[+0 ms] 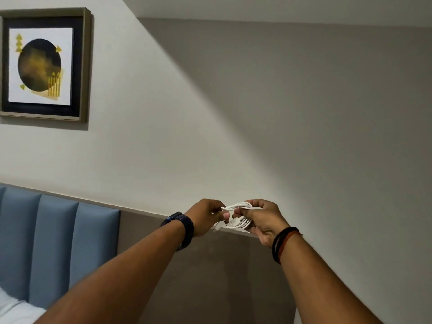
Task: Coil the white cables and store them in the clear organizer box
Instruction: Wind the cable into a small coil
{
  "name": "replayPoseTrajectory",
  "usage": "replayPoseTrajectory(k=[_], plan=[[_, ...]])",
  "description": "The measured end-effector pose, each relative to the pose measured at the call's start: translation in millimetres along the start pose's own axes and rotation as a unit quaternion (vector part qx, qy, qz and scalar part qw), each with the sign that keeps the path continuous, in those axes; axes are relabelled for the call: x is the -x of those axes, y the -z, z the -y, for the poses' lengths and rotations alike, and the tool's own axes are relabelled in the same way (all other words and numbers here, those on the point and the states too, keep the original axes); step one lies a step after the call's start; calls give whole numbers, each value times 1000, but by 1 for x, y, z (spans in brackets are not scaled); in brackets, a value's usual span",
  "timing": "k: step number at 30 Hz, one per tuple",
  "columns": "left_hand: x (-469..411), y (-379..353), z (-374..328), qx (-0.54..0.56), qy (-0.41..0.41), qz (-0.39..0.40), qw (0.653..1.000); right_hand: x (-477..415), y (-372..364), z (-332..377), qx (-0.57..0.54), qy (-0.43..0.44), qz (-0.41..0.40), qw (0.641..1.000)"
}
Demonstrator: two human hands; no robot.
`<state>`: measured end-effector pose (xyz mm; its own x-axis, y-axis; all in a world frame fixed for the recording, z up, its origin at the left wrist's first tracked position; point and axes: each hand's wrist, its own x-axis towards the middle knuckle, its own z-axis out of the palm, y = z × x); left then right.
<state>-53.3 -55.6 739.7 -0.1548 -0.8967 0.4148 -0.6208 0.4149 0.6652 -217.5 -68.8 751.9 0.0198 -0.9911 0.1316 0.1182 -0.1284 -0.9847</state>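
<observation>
Both hands raised before a wall: left hand (207, 216) and right hand (263, 220) gripping a coiled white cable (238, 217).

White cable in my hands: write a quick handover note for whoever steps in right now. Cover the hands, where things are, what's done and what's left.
Left hand: pinches the white cable near its loose plug end.
Right hand: grips the cable's loops.
Where: the cable is held up in the air in front of the wall. The clear organizer box and any other cables are out of view.
Done: this cable is gathered into several loops.
Left: probably secure the loose end, then place the coil in the box and check for more cables.
</observation>
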Motion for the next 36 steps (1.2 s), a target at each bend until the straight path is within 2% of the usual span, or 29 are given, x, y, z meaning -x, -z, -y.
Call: replayPoseTrajectory(k=[4,8,11,13,18,21,27,32,36], plan=[[4,-6,-1,-30,-12,1,999,2,1,-1,-30,-37,3,999],[7,-12,-1,-31,-19,-19,999,5,3,0,-25,-26,-9,999],[8,-9,2,-21,-22,-38,999,8,6,3,16,-31,36,999],[9,-6,4,-6,-20,-56,998,10,9,4,84,-34,61,994],[11,-2,7,20,-16,-56,998,12,9,5,166,-31,75,983],[13,-2,9,44,-15,-51,998,17,8,7,150,-27,92,984],[12,8,5,47,14,-63,997,25,8,8,123,-7,197,973],[7,6,-2,12,38,-65,997,26,4,6,158,-6,184,970],[6,9,4,23,62,-79,995,24,6,6,196,19,135,971]])
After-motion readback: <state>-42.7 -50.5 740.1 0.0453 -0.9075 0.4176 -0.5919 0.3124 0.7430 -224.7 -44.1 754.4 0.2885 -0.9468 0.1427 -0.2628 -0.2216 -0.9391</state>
